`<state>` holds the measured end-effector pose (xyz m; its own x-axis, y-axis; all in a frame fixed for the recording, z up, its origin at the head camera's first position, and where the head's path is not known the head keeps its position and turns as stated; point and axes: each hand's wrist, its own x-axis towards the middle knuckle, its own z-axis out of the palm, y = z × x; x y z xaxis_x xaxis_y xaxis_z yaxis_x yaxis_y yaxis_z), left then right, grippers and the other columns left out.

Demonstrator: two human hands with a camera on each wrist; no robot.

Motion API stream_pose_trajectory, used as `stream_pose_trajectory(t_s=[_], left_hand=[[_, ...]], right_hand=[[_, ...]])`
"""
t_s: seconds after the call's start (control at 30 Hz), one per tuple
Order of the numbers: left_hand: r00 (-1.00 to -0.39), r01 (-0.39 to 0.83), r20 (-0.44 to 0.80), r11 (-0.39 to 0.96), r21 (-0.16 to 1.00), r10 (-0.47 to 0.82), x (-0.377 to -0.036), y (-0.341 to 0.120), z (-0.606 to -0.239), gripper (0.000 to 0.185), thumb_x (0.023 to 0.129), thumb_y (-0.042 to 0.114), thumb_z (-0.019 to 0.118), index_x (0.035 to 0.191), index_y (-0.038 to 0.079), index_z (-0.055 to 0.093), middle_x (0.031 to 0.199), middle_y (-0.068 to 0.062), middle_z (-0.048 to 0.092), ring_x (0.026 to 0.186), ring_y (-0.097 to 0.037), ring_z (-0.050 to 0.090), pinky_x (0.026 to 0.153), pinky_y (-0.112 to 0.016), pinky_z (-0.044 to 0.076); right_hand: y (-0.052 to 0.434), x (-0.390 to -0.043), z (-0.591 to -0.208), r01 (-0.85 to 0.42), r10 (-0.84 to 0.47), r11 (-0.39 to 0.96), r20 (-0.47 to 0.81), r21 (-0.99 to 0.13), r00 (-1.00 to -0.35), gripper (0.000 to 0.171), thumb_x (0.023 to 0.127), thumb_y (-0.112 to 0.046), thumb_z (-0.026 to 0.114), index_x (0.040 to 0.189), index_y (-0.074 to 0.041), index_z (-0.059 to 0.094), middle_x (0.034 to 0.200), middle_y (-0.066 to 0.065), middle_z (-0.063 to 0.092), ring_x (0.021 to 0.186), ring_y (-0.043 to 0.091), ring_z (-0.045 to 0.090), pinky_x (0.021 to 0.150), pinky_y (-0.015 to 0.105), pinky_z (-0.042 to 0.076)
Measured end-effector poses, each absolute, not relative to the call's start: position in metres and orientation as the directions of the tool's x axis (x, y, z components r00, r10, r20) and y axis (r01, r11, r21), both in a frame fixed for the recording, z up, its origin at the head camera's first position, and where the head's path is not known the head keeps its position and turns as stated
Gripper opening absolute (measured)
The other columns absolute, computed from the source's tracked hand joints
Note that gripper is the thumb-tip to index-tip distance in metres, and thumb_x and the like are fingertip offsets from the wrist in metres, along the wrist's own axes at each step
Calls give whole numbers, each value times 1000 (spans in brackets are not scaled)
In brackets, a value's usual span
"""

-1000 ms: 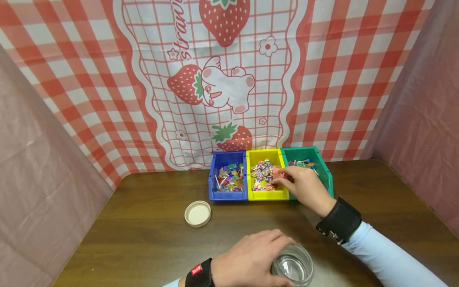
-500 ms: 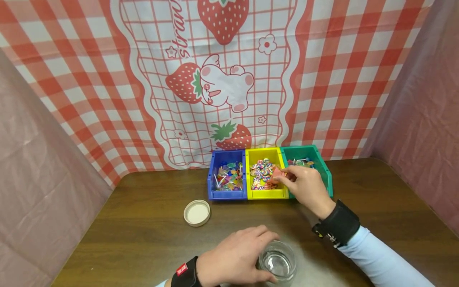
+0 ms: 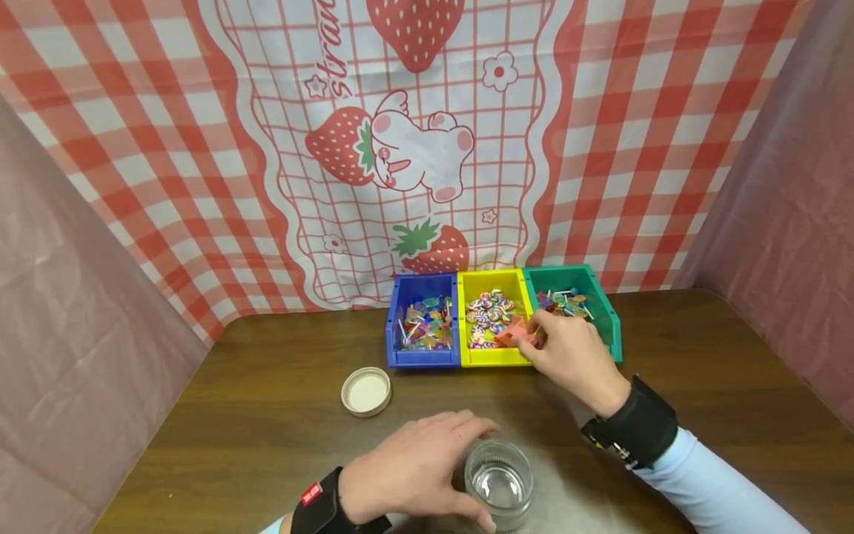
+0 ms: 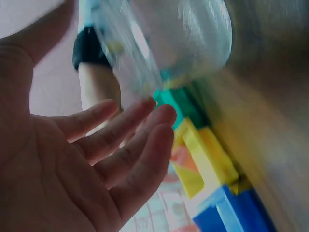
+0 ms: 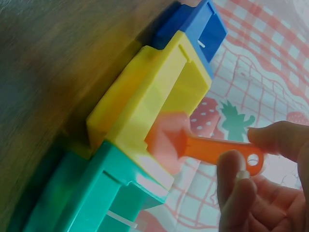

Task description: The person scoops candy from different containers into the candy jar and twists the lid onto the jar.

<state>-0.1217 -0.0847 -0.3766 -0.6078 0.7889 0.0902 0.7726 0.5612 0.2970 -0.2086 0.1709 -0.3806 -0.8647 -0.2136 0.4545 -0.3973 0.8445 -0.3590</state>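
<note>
An orange plastic scoop (image 5: 203, 147) is pinched by its handle between thumb and fingers of the right hand (image 3: 572, 354), so that grip is clamped on the scoop; the scoop's head is held over the right front part of the yellow bin (image 3: 494, 358), above the small swirled candies (image 3: 485, 313) in it. The yellow bin is flanked by a blue bin (image 3: 422, 360) on its left and a green bin (image 3: 603, 311) on its right, all three set touching in a row at the back of the wooden tabletop (image 3: 267, 400). A clear glass jar (image 3: 500, 483) is steadied upright near the front edge by the left hand (image 3: 408, 475), whose fingers are laid nearly straight against its side. A white lid (image 3: 366, 391) is seen lying apart, left of the jar.
</note>
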Motion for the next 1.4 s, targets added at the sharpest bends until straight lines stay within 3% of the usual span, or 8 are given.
stream_pose_trajectory(t_s=[0.17, 0.47, 0.67, 0.77, 0.93, 1.07, 1.23, 1.4], left_hand=[[-695, 708, 146, 636, 306, 704, -142, -98, -368, 92, 72, 75, 71, 141, 18, 51, 119, 7, 63, 105, -6, 59, 86, -30, 50], [-862, 506, 293, 705, 497, 412, -193, -116, -375, 57, 89, 50, 72, 133, 16, 57, 120, 1, 64, 100, -14, 63, 81, -35, 51], [-884, 436, 420, 686, 583, 205, -227, -127, -381, 34, 89, 31, 76, 114, 13, 63, 107, -3, 63, 98, -23, 61, 81, -40, 48], [-885, 399, 450, 689, 605, 119, -243, -131, -385, 32, 88, 26, 77, 111, 11, 62, 108, -9, 61, 99, -27, 59, 81, -42, 46], [-920, 283, 391, 696, 660, 3, -265, -134, -396, 43, 87, 26, 76, 120, 4, 58, 118, -18, 58, 108, -32, 56, 87, -47, 44], [-953, 186, 298, 677, 712, -52, -277, -132, -404, 46, 88, 25, 73, 125, 4, 55, 124, -18, 57, 114, -33, 56, 91, -48, 44], [-972, 129, 227, 682, 720, -56, -287, -128, -409, 51, 90, 22, 69, 134, 5, 49, 132, -18, 57, 119, -35, 56, 97, -49, 43], [-988, 99, 157, 715, 692, -15, -290, -123, -413, 66, 96, 21, 59, 152, 3, 28, 142, -24, 51, 120, -42, 56, 98, -52, 44]], right_hand=[[169, -204, -377, -367, -217, 858, 395, -359, -893, 30, 83, -24, 81, 93, 0, 65, 57, -1, 46, 46, 14, 43, 45, 29, 39], [168, -205, -378, -381, -228, 852, 400, -359, -888, 26, 83, -24, 81, 90, -4, 66, 56, -3, 46, 48, 14, 44, 46, 29, 39], [168, -207, -380, -411, -252, 832, 406, -373, -878, 20, 85, -23, 79, 90, -7, 68, 59, -5, 49, 52, 13, 46, 48, 29, 39], [168, -206, -380, -402, -251, 831, 386, -385, -888, 23, 85, -24, 80, 94, -6, 69, 60, -4, 50, 53, 13, 47, 49, 29, 40], [167, -206, -380, -390, -248, 837, 370, -383, -896, 25, 85, -24, 80, 96, -5, 69, 61, -4, 51, 53, 13, 47, 49, 29, 40], [168, -205, -380, -390, -248, 838, 371, -381, -895, 24, 84, -24, 81, 95, -6, 68, 61, -4, 51, 54, 13, 47, 49, 29, 40], [167, -207, -381, -402, -251, 836, 392, -373, -885, 20, 84, -23, 80, 90, -8, 67, 61, -4, 50, 53, 13, 46, 49, 30, 39], [167, -207, -381, -387, -247, 845, 372, -370, -895, 29, 82, -29, 83, 91, -7, 66, 60, -3, 48, 53, 14, 45, 48, 30, 38]])
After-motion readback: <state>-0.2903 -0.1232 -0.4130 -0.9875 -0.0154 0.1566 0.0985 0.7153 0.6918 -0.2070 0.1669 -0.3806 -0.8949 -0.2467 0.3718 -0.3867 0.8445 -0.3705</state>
